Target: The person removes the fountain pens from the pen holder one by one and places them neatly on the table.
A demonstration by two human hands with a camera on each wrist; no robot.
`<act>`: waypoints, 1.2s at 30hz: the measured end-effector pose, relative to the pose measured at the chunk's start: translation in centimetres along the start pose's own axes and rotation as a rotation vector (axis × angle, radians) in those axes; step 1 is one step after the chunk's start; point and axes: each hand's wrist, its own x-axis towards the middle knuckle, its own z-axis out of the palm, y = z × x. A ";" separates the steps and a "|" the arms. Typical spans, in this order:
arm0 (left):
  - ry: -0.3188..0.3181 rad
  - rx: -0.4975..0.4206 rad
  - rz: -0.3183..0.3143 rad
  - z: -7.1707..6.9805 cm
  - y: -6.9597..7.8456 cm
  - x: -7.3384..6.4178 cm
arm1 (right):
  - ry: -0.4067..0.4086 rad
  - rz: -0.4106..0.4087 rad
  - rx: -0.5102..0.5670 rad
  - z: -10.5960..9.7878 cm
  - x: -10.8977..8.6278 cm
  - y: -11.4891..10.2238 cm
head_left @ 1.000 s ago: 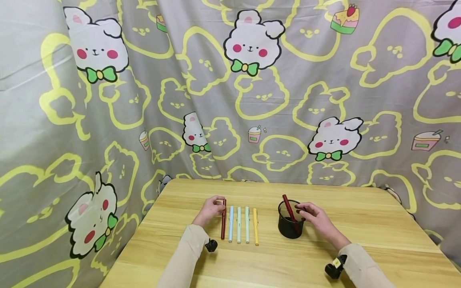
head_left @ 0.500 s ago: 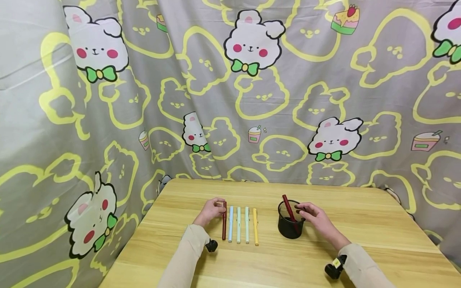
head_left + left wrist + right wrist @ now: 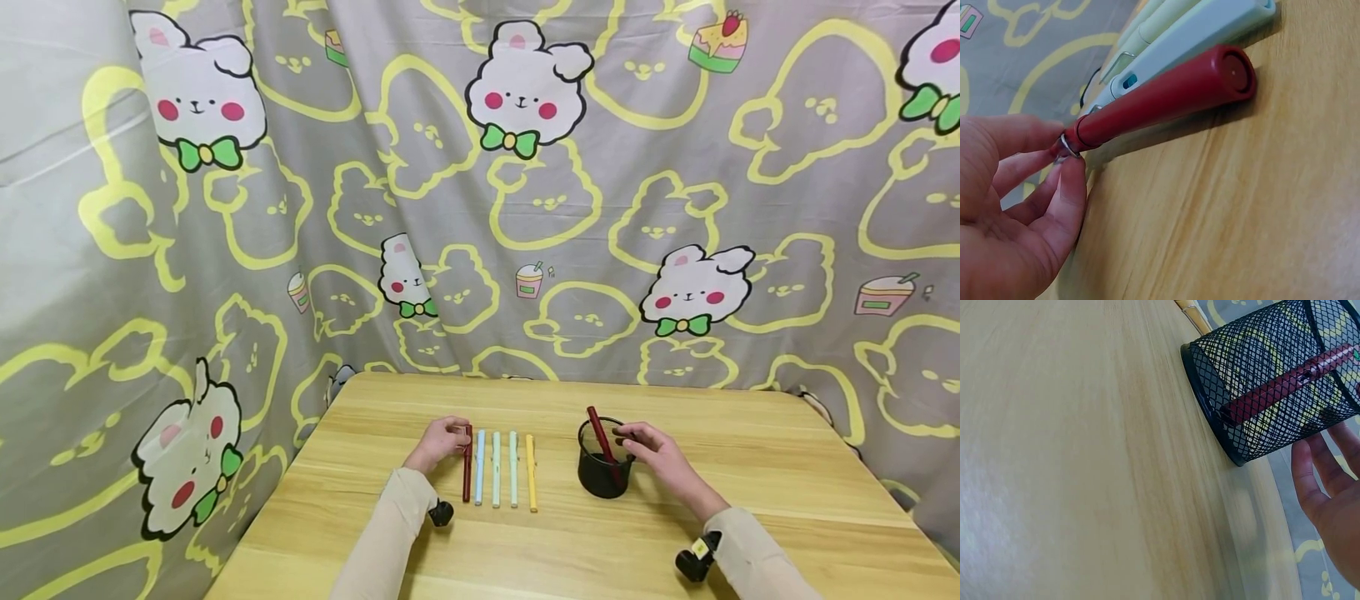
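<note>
With thumb and fingertips, my left hand (image 3: 437, 443) pinches a dark red pen (image 3: 467, 479) near its far end, by the metal clip in the left wrist view. The pen lies along the tabletop at the left end of a row. Beside it are a light blue pen (image 3: 480, 471), two pale green pens (image 3: 496, 479) and a yellow pen (image 3: 532, 479), roughly parallel. My right hand (image 3: 663, 457) holds the right side of a black mesh pen holder (image 3: 1260, 369), its fingers curved about the wall. Another dark red pen (image 3: 600, 435) leans inside the holder, its top above the rim.
The wooden table (image 3: 547, 550) has a patterned grey curtain (image 3: 570, 333) hanging behind its back edge and along the left. A black wrist camera (image 3: 441, 512) is strapped at the left cuff, another camera (image 3: 693, 562) at the right cuff.
The red pen in my left hand has slid slightly towards me and to the right, closer to the blue pen. My right hand and the pen holder stay nearly in place.
</note>
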 end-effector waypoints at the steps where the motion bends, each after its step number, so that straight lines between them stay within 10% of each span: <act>1: 0.000 0.003 0.001 0.0 0.0 0.0 | -0.003 0.002 0.001 0.0 0.0 -0.1; 36: -0.011 0.307 0.078 0.5 0.9 -0.2 | -0.021 0.000 0.024 -0.1 0.2 0.5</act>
